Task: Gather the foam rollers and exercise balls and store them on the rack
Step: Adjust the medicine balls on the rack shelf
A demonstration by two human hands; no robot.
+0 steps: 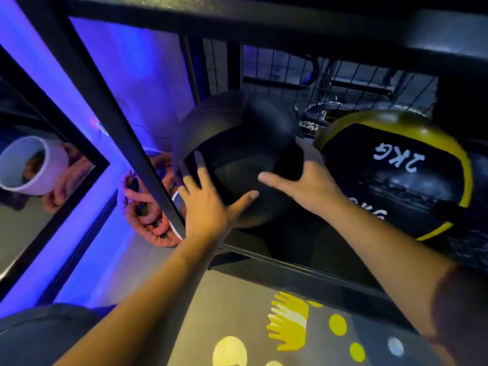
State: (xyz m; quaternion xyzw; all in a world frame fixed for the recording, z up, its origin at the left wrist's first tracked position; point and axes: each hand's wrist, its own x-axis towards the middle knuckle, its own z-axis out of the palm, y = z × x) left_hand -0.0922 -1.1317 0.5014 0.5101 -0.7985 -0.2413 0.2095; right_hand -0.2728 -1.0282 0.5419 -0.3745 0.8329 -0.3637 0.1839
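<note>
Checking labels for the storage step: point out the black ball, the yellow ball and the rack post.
black ball (237,151): head view, bare surface above the hands.
yellow ball (396,180): head view, black panel below the 2KG print.
rack post (116,122): head view, mid-length of the slanted bar.

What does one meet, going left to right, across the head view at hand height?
mirror → rack post → left hand → black ball → right hand → yellow-rimmed 2KG ball
</note>
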